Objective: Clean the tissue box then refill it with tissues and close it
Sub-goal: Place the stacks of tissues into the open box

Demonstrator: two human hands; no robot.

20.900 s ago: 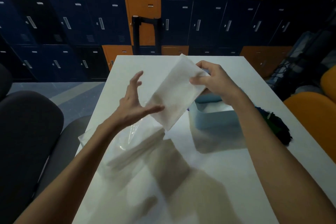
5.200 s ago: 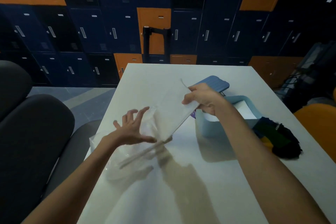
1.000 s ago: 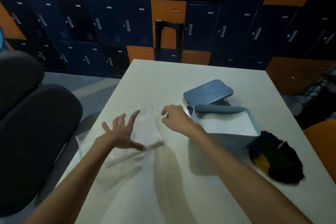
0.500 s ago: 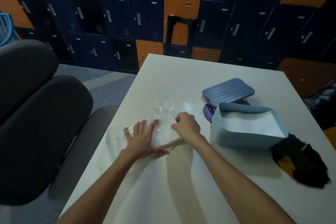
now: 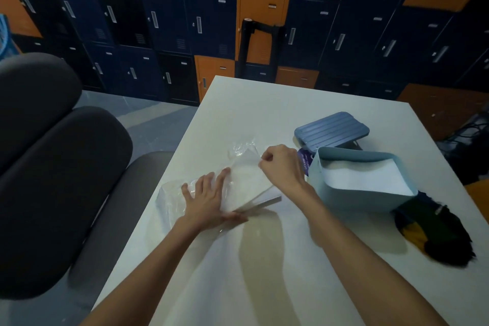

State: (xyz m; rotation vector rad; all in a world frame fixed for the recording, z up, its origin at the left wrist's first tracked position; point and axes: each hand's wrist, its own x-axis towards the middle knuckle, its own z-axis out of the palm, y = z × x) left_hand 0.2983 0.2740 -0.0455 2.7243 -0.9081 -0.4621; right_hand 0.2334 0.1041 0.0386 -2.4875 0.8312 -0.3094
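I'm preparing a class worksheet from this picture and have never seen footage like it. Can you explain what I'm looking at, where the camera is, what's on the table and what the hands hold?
No machine here: a person wears a camera on the head, looking down at their own arms. The left hand lies flat on a clear plastic pack of tissues. The right hand pinches the pack's top layer. On the white table also stand an open pale blue tissue box partly filled with tissues, its ridged lid behind it, and a dark cloth.
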